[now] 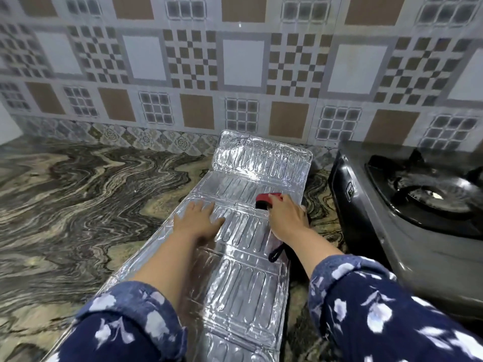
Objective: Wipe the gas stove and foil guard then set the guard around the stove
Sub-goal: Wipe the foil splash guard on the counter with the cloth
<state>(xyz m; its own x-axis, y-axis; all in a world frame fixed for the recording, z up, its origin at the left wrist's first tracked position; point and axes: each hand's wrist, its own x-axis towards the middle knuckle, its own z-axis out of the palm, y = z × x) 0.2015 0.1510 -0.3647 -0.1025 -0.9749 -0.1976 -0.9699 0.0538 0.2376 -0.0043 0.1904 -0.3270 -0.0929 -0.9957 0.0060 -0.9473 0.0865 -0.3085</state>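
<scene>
A long silver foil guard (pixel 243 278) lies flat along the marbled counter, its far panel tilted up against the wall. My left hand (pixel 198 218) rests palm down with spread fingers on the guard's left side. My right hand (pixel 286 216) presses a red and black cloth (pixel 266 200) onto the guard's right side, and a dark loop of that cloth hangs below my wrist. The dark gas stove (pixel 407 212) stands to the right of the guard, one burner showing.
The marbled counter (pixel 78 205) stretches wide to the left. A patterned tiled wall (pixel 235 74) runs along the back. A narrow strip of counter separates the guard from the stove's left side.
</scene>
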